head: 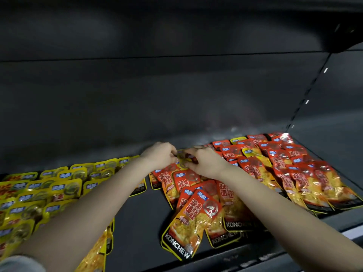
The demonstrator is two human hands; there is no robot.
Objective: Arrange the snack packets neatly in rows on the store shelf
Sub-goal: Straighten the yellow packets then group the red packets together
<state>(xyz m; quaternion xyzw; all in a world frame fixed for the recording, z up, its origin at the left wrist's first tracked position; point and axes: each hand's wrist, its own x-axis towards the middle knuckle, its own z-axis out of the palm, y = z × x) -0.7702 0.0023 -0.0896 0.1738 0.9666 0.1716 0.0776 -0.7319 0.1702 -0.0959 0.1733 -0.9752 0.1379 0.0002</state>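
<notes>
Both arms reach deep onto a dark store shelf (145,216). My left hand (160,155) and my right hand (204,162) meet at the back, and their fingers pinch a yellow snack packet (181,157) between them. Yellow packets (49,193) lie in overlapping rows on the left. Red and orange packets (298,169) lie in rows on the right. A loose heap of red packets (196,213) lies in the middle, below my hands. A few yellow packets (249,152) sit among the red ones.
The shelf's dark back wall (157,95) rises right behind my hands. A side panel with a slotted upright (306,101) closes the right end. The upper shelf (176,26) hangs overhead. A bare strip of shelf runs between the yellow and red groups.
</notes>
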